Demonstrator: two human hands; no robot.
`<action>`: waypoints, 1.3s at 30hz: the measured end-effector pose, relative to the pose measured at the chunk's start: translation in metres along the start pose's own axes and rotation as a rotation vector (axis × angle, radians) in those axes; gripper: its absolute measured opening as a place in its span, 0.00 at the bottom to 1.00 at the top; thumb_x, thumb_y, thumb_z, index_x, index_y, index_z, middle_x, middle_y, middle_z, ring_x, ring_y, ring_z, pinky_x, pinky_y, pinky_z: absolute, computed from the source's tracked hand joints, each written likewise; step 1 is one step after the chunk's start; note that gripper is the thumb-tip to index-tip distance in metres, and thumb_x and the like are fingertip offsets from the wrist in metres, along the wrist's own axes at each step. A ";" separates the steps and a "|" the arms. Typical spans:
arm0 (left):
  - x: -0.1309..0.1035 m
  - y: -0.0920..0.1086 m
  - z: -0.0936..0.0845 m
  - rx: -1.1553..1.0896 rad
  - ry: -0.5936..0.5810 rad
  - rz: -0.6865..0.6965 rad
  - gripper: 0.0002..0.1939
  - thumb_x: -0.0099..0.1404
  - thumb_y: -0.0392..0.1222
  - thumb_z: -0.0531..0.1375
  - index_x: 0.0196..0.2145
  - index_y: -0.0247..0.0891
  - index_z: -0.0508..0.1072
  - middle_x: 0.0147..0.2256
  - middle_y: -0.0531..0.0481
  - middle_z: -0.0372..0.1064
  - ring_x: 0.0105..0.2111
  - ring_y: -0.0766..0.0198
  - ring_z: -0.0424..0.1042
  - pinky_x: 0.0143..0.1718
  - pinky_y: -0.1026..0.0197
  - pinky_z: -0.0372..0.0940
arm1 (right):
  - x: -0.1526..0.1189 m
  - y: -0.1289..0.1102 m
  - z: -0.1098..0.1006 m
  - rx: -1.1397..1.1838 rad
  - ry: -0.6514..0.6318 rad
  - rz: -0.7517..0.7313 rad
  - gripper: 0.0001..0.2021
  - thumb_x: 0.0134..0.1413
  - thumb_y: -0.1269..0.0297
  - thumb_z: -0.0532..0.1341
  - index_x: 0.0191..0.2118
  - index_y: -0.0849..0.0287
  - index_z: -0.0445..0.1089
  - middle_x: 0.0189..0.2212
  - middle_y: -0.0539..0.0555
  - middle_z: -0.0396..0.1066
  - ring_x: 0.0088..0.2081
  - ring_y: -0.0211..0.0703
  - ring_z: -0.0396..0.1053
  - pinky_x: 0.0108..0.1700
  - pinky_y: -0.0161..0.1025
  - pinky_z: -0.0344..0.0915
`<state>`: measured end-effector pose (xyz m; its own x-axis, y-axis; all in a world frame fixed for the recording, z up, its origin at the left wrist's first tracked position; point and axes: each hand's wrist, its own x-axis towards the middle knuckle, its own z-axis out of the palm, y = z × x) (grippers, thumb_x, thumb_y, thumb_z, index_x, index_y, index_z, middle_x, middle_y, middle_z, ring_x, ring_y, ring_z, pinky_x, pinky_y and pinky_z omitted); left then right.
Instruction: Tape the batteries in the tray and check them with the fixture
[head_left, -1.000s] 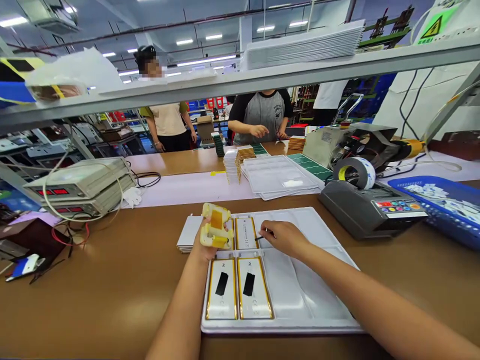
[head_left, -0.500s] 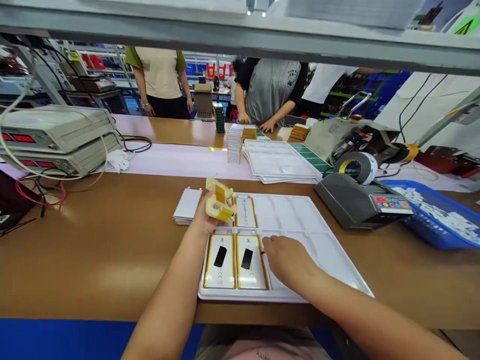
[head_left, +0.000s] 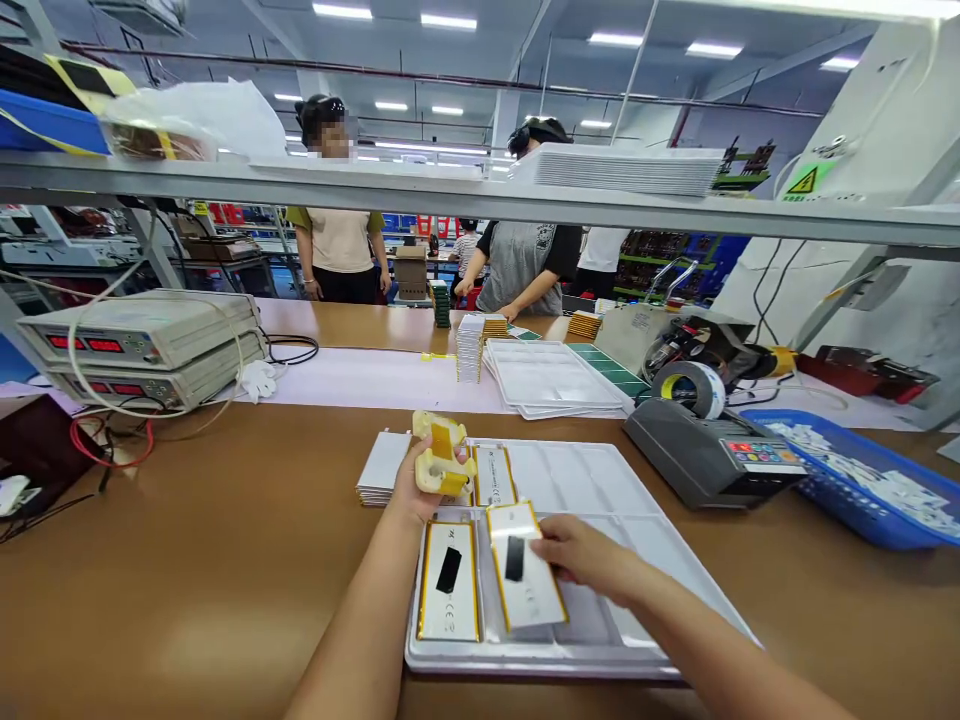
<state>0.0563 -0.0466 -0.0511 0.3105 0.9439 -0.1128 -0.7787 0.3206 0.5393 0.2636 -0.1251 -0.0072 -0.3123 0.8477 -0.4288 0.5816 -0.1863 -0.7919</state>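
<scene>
While the right hand (head_left: pixel 581 550) grips 1 flat pack (head_left: pixel 525 568) by its edge, tilted over the white tray (head_left: pixel 637 655), the left hand (head_left: pixel 418 485) holds a yellow fixture (head_left: pixel 441 455). Pack: white face, gold-yellow edging, 1 black strip, faint print. Tray, divided into compartments: 1 strip-marked pack (head_left: pixel 448 582) front left, 1 pack without strip (head_left: pixel 493 475) behind. Blue basket (head_left: pixel 862 520), right side of table (head_left: pixel 187 560): small white pieces (head_left: pixel 885 470).
</scene>
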 end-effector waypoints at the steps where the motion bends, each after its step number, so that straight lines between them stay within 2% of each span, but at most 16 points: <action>1: -0.002 0.000 0.001 -0.012 -0.025 0.007 0.17 0.54 0.44 0.54 0.40 0.34 0.66 0.31 0.45 0.67 0.31 0.61 0.68 0.34 0.58 0.63 | -0.001 -0.007 -0.010 0.019 0.028 -0.022 0.09 0.45 0.61 0.53 0.23 0.61 0.59 0.17 0.45 0.56 0.19 0.31 0.51 0.22 0.31 0.49; 3: -0.005 0.001 0.005 -0.034 -0.073 0.021 0.18 0.54 0.43 0.53 0.42 0.32 0.66 0.34 0.43 0.68 0.34 0.59 0.69 0.36 0.57 0.63 | 0.003 -0.025 -0.030 0.001 0.140 -0.099 0.10 0.46 0.59 0.52 0.24 0.61 0.59 0.17 0.45 0.54 0.19 0.31 0.50 0.22 0.31 0.49; 6: -0.009 0.000 0.012 -0.045 -0.128 0.031 0.23 0.56 0.50 0.50 0.44 0.33 0.65 0.38 0.42 0.68 0.38 0.55 0.68 0.39 0.53 0.62 | 0.026 -0.057 -0.041 -0.079 0.255 -0.223 0.09 0.49 0.61 0.50 0.27 0.61 0.61 0.19 0.47 0.58 0.20 0.32 0.53 0.22 0.31 0.51; 9: -0.011 0.000 0.016 -0.018 -0.145 0.037 0.27 0.56 0.58 0.48 0.46 0.37 0.64 0.39 0.44 0.69 0.41 0.53 0.67 0.39 0.51 0.62 | 0.060 -0.082 -0.026 -0.231 0.267 -0.260 0.09 0.50 0.65 0.48 0.29 0.61 0.63 0.22 0.49 0.63 0.23 0.32 0.57 0.24 0.30 0.53; 12: -0.010 -0.001 0.013 0.034 -0.117 0.039 0.30 0.54 0.62 0.47 0.47 0.38 0.63 0.40 0.44 0.69 0.41 0.51 0.66 0.38 0.50 0.63 | 0.083 -0.093 -0.010 -0.419 0.252 -0.215 0.09 0.49 0.62 0.52 0.28 0.62 0.65 0.24 0.51 0.66 0.24 0.34 0.60 0.25 0.31 0.55; 14: -0.009 0.000 0.010 0.034 -0.110 0.028 0.31 0.53 0.63 0.48 0.47 0.38 0.63 0.40 0.43 0.69 0.42 0.50 0.66 0.38 0.49 0.62 | 0.087 -0.091 -0.013 -0.526 0.269 -0.192 0.12 0.47 0.56 0.55 0.27 0.61 0.66 0.25 0.52 0.68 0.26 0.37 0.62 0.26 0.32 0.55; 15: -0.009 0.000 0.009 0.012 -0.124 0.023 0.32 0.53 0.64 0.48 0.47 0.38 0.63 0.40 0.42 0.68 0.42 0.49 0.66 0.39 0.49 0.62 | 0.087 -0.089 -0.019 -0.596 0.318 -0.173 0.14 0.46 0.53 0.55 0.27 0.60 0.66 0.26 0.53 0.68 0.28 0.39 0.63 0.27 0.33 0.55; 18: -0.006 0.000 0.008 -0.089 -0.177 0.021 0.33 0.52 0.64 0.48 0.47 0.38 0.63 0.42 0.42 0.67 0.44 0.48 0.65 0.41 0.47 0.61 | 0.083 -0.073 -0.048 -0.891 0.494 -0.018 0.19 0.51 0.49 0.49 0.31 0.58 0.68 0.31 0.56 0.70 0.34 0.44 0.65 0.31 0.36 0.56; 19: -0.005 -0.001 0.009 -0.116 -0.173 0.018 0.32 0.52 0.64 0.48 0.46 0.38 0.64 0.41 0.42 0.68 0.44 0.48 0.65 0.41 0.46 0.60 | 0.083 -0.066 -0.057 -0.966 0.502 0.040 0.18 0.52 0.51 0.48 0.31 0.58 0.68 0.33 0.56 0.70 0.35 0.45 0.65 0.31 0.37 0.56; 21: -0.001 -0.001 0.009 -0.153 -0.108 0.033 0.30 0.53 0.63 0.49 0.45 0.39 0.65 0.39 0.44 0.69 0.42 0.49 0.66 0.41 0.46 0.61 | 0.085 -0.052 -0.069 -1.057 0.443 0.101 0.13 0.52 0.56 0.51 0.31 0.58 0.68 0.34 0.57 0.70 0.36 0.45 0.66 0.31 0.37 0.57; 23: 0.002 -0.002 0.008 -0.177 -0.023 0.063 0.27 0.54 0.61 0.50 0.42 0.39 0.66 0.36 0.46 0.70 0.40 0.52 0.68 0.40 0.48 0.62 | 0.089 -0.041 -0.070 -1.085 0.381 0.102 0.10 0.50 0.60 0.53 0.31 0.58 0.68 0.34 0.56 0.70 0.36 0.45 0.66 0.32 0.37 0.58; 26: 0.004 -0.003 0.006 -0.200 0.029 0.092 0.28 0.52 0.63 0.50 0.42 0.39 0.67 0.35 0.47 0.71 0.39 0.53 0.68 0.38 0.51 0.64 | 0.093 -0.035 -0.058 -1.085 0.347 0.076 0.08 0.49 0.62 0.54 0.32 0.58 0.67 0.34 0.56 0.70 0.37 0.46 0.66 0.33 0.38 0.58; 30: 0.000 -0.001 0.006 -0.204 -0.015 0.119 0.35 0.50 0.68 0.47 0.45 0.37 0.66 0.39 0.43 0.69 0.39 0.52 0.68 0.36 0.51 0.65 | 0.098 -0.035 -0.044 -1.026 0.334 0.061 0.06 0.48 0.65 0.55 0.31 0.61 0.67 0.35 0.59 0.69 0.39 0.49 0.65 0.36 0.39 0.58; 33: -0.003 -0.001 0.006 -0.206 -0.053 0.147 0.37 0.50 0.68 0.46 0.46 0.36 0.65 0.41 0.41 0.68 0.39 0.52 0.68 0.35 0.51 0.65 | 0.101 -0.030 -0.047 -0.920 0.341 0.083 0.06 0.47 0.66 0.55 0.29 0.62 0.67 0.34 0.60 0.69 0.39 0.50 0.64 0.35 0.40 0.58; 36: -0.002 -0.002 0.006 -0.242 -0.060 0.154 0.36 0.51 0.67 0.47 0.45 0.34 0.66 0.41 0.40 0.68 0.38 0.53 0.68 0.36 0.51 0.64 | 0.102 -0.023 -0.052 -0.748 0.303 0.127 0.11 0.50 0.60 0.53 0.27 0.62 0.66 0.28 0.57 0.69 0.31 0.43 0.66 0.29 0.36 0.58; 39: -0.001 -0.004 0.004 -0.276 -0.038 0.189 0.33 0.51 0.65 0.49 0.44 0.35 0.66 0.37 0.41 0.69 0.35 0.55 0.69 0.37 0.52 0.64 | 0.103 -0.019 -0.047 -0.558 0.240 0.137 0.17 0.53 0.55 0.47 0.28 0.62 0.65 0.22 0.52 0.66 0.23 0.34 0.62 0.23 0.31 0.55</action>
<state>0.0613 -0.0488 -0.0500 0.1624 0.9867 0.0019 -0.9412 0.1543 0.3006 0.2558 -0.0105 -0.0162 -0.0673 0.9346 -0.3493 0.9297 -0.0683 -0.3618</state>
